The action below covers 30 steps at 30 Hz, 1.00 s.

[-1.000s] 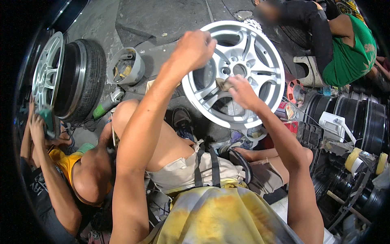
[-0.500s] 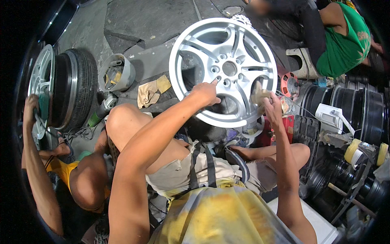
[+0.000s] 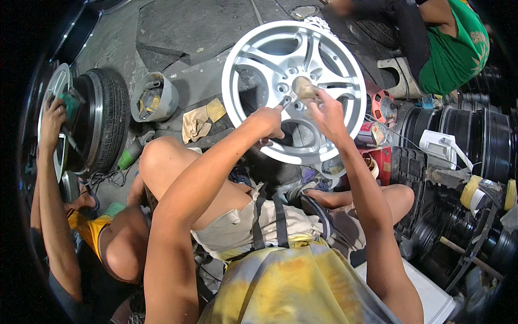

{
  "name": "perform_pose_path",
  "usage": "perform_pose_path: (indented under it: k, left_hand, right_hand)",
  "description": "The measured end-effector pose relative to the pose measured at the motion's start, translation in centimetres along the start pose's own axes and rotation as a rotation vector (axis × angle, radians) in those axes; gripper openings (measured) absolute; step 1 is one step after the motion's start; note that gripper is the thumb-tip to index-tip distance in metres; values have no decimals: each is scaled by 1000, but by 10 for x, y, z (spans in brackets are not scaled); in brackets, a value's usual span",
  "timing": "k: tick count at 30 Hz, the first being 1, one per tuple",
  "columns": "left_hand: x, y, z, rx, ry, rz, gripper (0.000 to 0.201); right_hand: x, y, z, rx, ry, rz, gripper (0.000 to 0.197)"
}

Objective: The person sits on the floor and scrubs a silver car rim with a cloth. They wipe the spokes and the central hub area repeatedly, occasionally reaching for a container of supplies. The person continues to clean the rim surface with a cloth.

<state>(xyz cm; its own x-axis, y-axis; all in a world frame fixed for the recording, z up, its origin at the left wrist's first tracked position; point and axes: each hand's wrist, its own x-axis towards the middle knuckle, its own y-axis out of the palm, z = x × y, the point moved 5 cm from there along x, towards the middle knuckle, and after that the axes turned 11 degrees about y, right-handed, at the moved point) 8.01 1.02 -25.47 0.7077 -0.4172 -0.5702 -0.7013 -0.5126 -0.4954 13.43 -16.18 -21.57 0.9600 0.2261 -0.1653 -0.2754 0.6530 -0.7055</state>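
Note:
A silver alloy wheel [image 3: 329, 141] is tilted up in front of me, its face with spokes and bolt holes toward me. My left hand [image 3: 265, 123] grips a lower-left spoke, index finger stretched toward the bolt holes and other fingers partly hidden behind the metal. In my right hand [image 3: 327, 110] is a tan piece of sandpaper [image 3: 303, 86], pinched between the fingers and held over the centre bore, which it mostly covers. Motion blurs its edges.
Left of me a co-worker's hand [image 3: 54, 113] holds a green tool against another wheel, beside a tire [image 3: 110, 119]. A grey bucket [image 3: 164, 97] and tan sheets [image 3: 197, 123] lie nearby. Black rims [image 3: 458, 135] line the right; a person in green [image 3: 453, 54] sits beyond.
My right hand has moved left and up with the sandpaper, from the wheel's right edge to its centre. My left hand keeps its hold; the wheel has barely shifted.

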Motion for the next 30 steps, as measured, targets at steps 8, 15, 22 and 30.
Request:
perform_pose_path:
  k: [8, 15, 22, 30]
  left_hand:
    - [-32, -33, -15, 276, 74, -12, 30]
    - [-50, -106, -12, 214, -97, -303, 29]
    - [-11, -66, -7, 258, 276, -307, 29]
    - [18, -17, -25, -181, 99, -116, 22]
  right_hand:
    - [-8, 67, 25, -557, -437, 31, 31]
    - [-73, 106, 66, -487, -597, 103, 33]
    - [-108, 70, 52, 98, -172, 232, 15]
    - [-187, 2, -16, 81, -26, 391, 21]
